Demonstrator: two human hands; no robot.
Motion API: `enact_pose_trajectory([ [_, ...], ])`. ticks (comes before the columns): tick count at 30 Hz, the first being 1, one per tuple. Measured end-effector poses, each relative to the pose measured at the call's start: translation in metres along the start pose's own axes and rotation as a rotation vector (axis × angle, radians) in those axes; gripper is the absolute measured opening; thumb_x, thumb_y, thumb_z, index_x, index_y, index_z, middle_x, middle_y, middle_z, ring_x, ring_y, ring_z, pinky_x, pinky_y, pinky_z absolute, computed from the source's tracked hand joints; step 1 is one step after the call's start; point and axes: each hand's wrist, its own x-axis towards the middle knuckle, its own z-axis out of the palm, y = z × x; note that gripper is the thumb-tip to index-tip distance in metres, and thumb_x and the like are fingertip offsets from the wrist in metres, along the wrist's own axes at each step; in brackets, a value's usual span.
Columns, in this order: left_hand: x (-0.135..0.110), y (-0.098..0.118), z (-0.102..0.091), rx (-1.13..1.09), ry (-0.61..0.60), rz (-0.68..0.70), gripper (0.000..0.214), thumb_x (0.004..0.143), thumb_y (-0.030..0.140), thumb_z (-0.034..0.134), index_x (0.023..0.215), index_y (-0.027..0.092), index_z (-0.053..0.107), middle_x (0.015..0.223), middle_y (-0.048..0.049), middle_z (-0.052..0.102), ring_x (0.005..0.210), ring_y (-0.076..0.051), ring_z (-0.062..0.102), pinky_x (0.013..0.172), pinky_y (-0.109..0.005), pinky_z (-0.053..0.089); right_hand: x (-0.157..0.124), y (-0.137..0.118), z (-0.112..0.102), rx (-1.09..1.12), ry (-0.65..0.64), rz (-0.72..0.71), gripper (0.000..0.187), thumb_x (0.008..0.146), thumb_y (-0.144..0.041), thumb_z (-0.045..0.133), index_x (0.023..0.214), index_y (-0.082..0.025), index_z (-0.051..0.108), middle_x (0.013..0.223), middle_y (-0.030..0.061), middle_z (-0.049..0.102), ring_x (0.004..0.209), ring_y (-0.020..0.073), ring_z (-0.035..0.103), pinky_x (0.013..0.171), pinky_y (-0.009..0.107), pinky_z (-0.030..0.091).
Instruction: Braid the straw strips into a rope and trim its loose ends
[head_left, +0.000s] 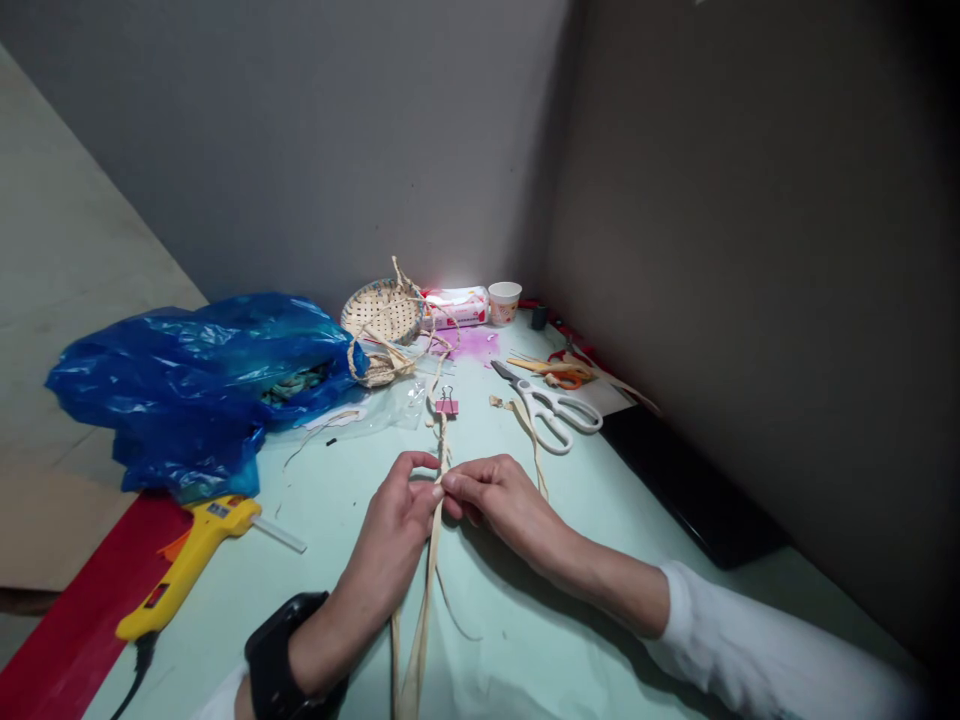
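Note:
A pale braid of flat fibre strands (443, 436) runs down the middle of the table, with a pink binder clip (447, 405) on its upper part. My left hand (401, 510) pinches the braid from the left, its index finger curled over toward the strip. From the right, my right hand (499, 500) grips the same spot between thumb and fingers. Below both hands, loose strands (420, 630) hang toward the table's near edge. The exact hold of the fingertips is partly hidden.
White-handled scissors (551, 408) lie right of the braid, near orange-handled scissors (568, 372). A yellow glue gun (199, 560) and blue plastic bag (202, 370) are at left. Behind stand a woven basket (382, 312) and paper cup (504, 303). A black flat object (690, 485) lies along the right wall.

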Motion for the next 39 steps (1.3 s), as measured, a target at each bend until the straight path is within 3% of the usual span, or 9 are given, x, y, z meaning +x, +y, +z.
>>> enact_pose_trajectory([
  [6, -0.001, -0.002, -0.005, 0.108, -0.039, 0.023, 0.027, 0.083, 0.032, 0.056, 0.108, 0.022, 0.05, 0.064, 0.0044, 0.062, 0.048, -0.012, 0.044, 0.05, -0.022, 0.029, 0.002, 0.002, 0.002, -0.117, 0.053, -0.093, 0.036, 0.085, -0.026, 0.051, 0.05, -0.015, 0.051, 0.047, -0.0033, 0.046, 0.048, 0.0087, 0.037, 0.051, 0.024, 0.027],
  [10, -0.002, 0.003, -0.008, 0.36, 0.003, 0.104, 0.02, 0.085, 0.03, 0.053, 0.103, 0.022, 0.054, 0.057, 0.0048, 0.059, 0.053, -0.016, 0.05, 0.054, -0.025, 0.031, 0.002, 0.004, 0.003, -0.105, 0.057, -0.122, 0.036, 0.086, -0.026, 0.049, 0.053, -0.015, 0.057, 0.051, -0.0015, 0.054, 0.05, 0.0095, 0.044, 0.054, 0.023, 0.032],
  [14, -0.01, 0.013, -0.009, 0.693, 0.084, 0.224, 0.012, 0.089, 0.029, 0.047, 0.089, 0.023, 0.057, 0.071, -0.0006, 0.066, 0.065, -0.02, 0.056, 0.064, -0.028, 0.035, 0.003, 0.005, 0.004, -0.059, 0.057, -0.129, 0.034, 0.086, -0.028, 0.051, 0.058, -0.013, 0.066, 0.056, 0.0006, 0.061, 0.053, 0.01, 0.046, 0.056, 0.022, 0.033],
  [17, -0.017, 0.017, -0.008, 0.799, 0.135, 0.265, 0.018, 0.091, 0.029, 0.043, 0.078, 0.023, 0.054, 0.074, -0.0029, 0.063, 0.069, -0.022, 0.055, 0.066, -0.03, 0.035, 0.003, 0.006, 0.005, -0.004, 0.076, -0.116, 0.032, 0.084, -0.027, 0.055, 0.06, -0.012, 0.069, 0.055, 0.0002, 0.061, 0.052, 0.009, 0.042, 0.054, 0.022, 0.031],
  [23, -0.028, 0.011, 0.005, 0.813, 0.126, 0.239, 0.023, 0.092, 0.03, 0.041, 0.071, 0.024, 0.049, 0.059, -0.0011, 0.057, 0.056, -0.022, 0.053, 0.06, -0.03, 0.03, 0.001, 0.004, 0.002, 0.195, 0.021, -0.054, 0.027, 0.08, -0.027, 0.055, 0.067, -0.01, 0.071, 0.042, -0.0044, 0.043, 0.042, 0.0065, 0.029, 0.045, 0.023, 0.019],
  [30, -0.037, 0.005, 0.026, 0.778, 0.11, 0.284, 0.014, 0.088, 0.023, 0.046, 0.087, 0.022, 0.061, 0.072, -0.0083, 0.066, 0.062, -0.026, 0.059, 0.061, -0.032, 0.028, -0.001, -0.005, -0.001, 0.417, -0.062, 0.06, 0.024, 0.072, -0.027, 0.057, 0.077, -0.007, 0.069, 0.049, -0.0031, 0.047, 0.041, 0.0048, 0.025, 0.042, 0.022, 0.012],
  [34, -0.034, 0.019, 0.016, 0.652, 0.148, 0.293, 0.017, 0.085, 0.033, 0.054, 0.072, 0.024, 0.06, 0.074, -0.0064, 0.063, 0.074, -0.026, 0.057, 0.069, -0.032, 0.032, 0.0, -0.006, -0.002, 0.441, -0.046, 0.08, 0.016, 0.069, -0.024, 0.06, 0.068, -0.009, 0.065, 0.051, -0.003, 0.049, 0.042, 0.0041, 0.025, 0.043, 0.021, 0.012],
  [36, -0.025, 0.025, 0.007, 0.538, 0.202, 0.271, 0.02, 0.087, 0.036, 0.05, 0.074, 0.023, 0.058, 0.079, -0.0063, 0.06, 0.084, -0.026, 0.054, 0.074, -0.033, 0.035, 0.0, -0.006, -0.003, 0.428, -0.035, 0.072, 0.015, 0.069, -0.025, 0.061, 0.063, -0.011, 0.062, 0.049, -0.0048, 0.046, 0.042, 0.004, 0.023, 0.043, 0.022, 0.01],
  [39, -0.007, 0.026, -0.001, 0.306, 0.075, 0.186, 0.02, 0.082, 0.041, 0.057, 0.081, 0.021, 0.057, 0.083, -0.0041, 0.058, 0.08, -0.022, 0.055, 0.071, -0.031, 0.042, -0.001, -0.007, -0.004, 0.394, -0.041, 0.046, 0.018, 0.071, -0.027, 0.059, 0.06, -0.013, 0.058, 0.047, -0.0058, 0.041, 0.042, 0.0047, 0.023, 0.043, 0.022, 0.013],
])
